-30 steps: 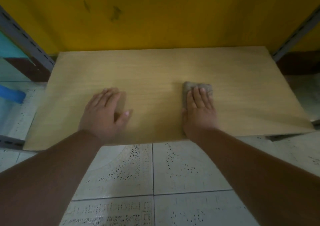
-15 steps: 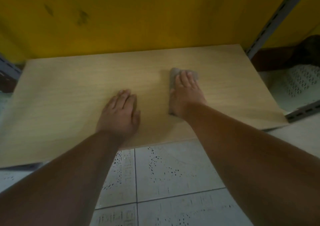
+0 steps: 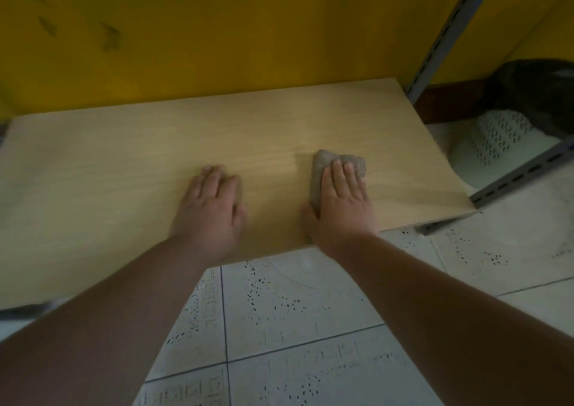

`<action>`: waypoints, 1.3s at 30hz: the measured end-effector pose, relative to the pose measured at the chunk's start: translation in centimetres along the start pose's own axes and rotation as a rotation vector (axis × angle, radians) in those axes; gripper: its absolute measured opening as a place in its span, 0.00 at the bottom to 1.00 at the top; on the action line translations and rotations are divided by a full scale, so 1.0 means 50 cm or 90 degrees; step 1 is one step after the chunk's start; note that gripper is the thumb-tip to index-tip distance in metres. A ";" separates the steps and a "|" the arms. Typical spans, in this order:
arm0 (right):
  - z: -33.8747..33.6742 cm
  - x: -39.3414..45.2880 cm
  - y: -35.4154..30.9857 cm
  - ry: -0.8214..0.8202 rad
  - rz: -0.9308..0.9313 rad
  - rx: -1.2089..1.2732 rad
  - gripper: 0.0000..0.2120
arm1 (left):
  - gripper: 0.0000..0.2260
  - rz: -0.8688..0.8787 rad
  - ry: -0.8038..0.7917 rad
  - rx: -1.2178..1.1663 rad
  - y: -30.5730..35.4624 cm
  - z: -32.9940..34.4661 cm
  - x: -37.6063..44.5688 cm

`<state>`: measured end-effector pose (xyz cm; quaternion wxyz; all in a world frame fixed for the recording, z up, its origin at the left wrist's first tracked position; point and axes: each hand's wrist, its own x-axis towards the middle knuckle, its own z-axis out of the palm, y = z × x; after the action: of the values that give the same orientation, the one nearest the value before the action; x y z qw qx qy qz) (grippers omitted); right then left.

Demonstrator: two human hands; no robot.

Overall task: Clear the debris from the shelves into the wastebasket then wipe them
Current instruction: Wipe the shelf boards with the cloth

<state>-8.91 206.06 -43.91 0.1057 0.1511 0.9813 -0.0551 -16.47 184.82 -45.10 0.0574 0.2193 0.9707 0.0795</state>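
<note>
A light wooden shelf board (image 3: 124,163) fills the middle of the head view, low above the floor. My right hand (image 3: 340,206) presses flat on a grey cloth (image 3: 323,163) near the board's front right; the cloth's far end sticks out beyond my fingertips. My left hand (image 3: 211,210) lies palm down on the bare board beside it, fingers together, holding nothing. No debris shows on the board. A white perforated wastebasket (image 3: 497,144) with a dark liner (image 3: 534,95) stands on the floor right of the shelf.
A yellow wall (image 3: 248,26) backs the shelf. Grey slotted metal uprights and rails (image 3: 447,29) frame the right side. White patterned floor tiles (image 3: 295,312) lie below the board's front edge.
My right hand has drawn the cloth back toward the front edge and a little right. My left hand stays flat on the board. The view has shifted right, showing the wastebasket.
</note>
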 end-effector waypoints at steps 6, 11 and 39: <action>-0.010 0.070 -0.040 0.014 -0.093 0.030 0.30 | 0.30 0.064 -0.018 0.008 0.064 0.009 0.037; -0.020 0.122 0.001 0.035 -0.109 0.013 0.30 | 0.35 0.052 -0.017 0.031 0.057 0.017 0.040; -0.065 0.204 0.323 0.068 0.233 0.048 0.30 | 0.30 0.129 0.001 -0.009 0.200 0.044 0.131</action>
<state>-14.05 224.75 -44.27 0.0559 0.3337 0.9389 -0.0639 -17.86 196.88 -45.95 0.0501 0.3160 0.9430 0.0921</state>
